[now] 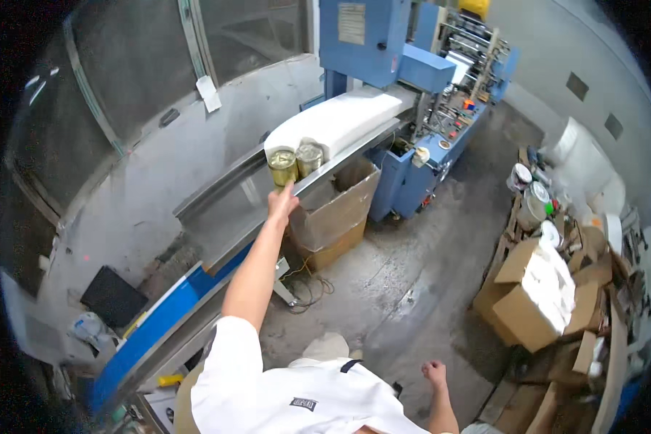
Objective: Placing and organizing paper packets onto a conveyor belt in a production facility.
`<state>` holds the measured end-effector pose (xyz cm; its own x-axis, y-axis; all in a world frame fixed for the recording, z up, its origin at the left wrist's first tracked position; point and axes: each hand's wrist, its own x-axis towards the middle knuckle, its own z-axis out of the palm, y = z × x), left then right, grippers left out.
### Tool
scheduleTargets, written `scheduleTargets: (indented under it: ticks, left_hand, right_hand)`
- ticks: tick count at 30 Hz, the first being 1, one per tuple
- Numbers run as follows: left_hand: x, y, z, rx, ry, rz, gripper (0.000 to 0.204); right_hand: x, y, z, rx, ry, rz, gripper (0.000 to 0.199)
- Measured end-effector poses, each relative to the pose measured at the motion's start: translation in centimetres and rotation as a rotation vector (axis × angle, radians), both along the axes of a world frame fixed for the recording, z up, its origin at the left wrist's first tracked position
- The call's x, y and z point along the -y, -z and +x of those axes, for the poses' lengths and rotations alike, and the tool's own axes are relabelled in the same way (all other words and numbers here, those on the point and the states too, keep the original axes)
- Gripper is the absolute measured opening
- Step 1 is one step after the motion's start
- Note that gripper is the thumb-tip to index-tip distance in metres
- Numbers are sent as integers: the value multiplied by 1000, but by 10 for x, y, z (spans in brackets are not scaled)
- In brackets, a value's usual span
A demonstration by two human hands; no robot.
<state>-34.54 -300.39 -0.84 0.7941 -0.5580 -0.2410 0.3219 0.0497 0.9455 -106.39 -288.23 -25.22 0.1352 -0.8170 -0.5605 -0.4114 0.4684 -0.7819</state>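
Note:
My left arm reaches forward over the metal chute. At its end, my left hand is at the near side of a gold-coloured can, one finger stretched up to it; the hand is not wrapped round the can. Beside that can, on its right, stands a silver can with something crumpled on top. Both cans stand against the near end of a long row of white sheets, packed together on the chute. My right hand hangs low at my right side, fingers curled, with nothing visible in it.
A blue machine with rollers stands at the chute's far end. An open carton sits under the chute. A blue conveyor belt runs toward the lower left. On the right are a carton with white material and heaped clutter.

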Motion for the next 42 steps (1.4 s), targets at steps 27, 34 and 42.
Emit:
scheduleTargets:
  ticks: [27,34,42]
  left_hand:
    - [102,15,167,628,-659,233,51]
    - [130,13,108,648,-657,449,44]
    - [165,43,85,614,-752,702,39]
  right_hand:
    - [529,-24,302,-128,-476,113,21]
    - [608,73,341,-145,-777,253,17]
    - [708,158,354,288,-1148,292,64]
